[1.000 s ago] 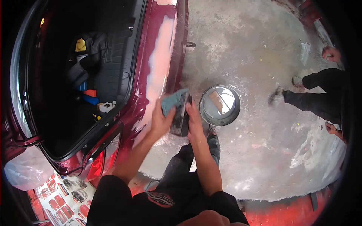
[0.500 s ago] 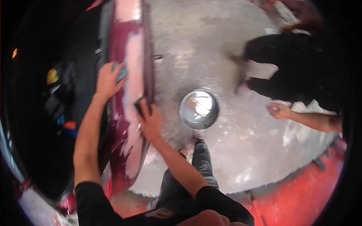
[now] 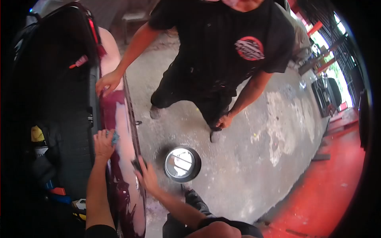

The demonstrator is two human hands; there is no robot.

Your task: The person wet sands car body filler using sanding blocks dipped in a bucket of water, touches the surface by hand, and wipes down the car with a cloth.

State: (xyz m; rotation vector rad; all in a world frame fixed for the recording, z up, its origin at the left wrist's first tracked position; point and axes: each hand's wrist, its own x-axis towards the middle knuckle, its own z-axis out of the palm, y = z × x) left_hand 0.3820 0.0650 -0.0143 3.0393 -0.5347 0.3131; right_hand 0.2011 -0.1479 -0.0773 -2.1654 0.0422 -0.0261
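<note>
A teal cloth and a dark block are held at a maroon car panel.
The cloth is clasped by the bent fingers of the left hand; the block is gripped by those of the right hand, at a pale strip's edge. Right of these fingers, a round basin is seen.

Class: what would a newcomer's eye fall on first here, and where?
A co-worker in black fills the top centre. Below, a round basin on the floor glints brightly. At left, the wearer's left hand, holding a teal pad, and right hand are at a maroon and pink car panel.
</note>
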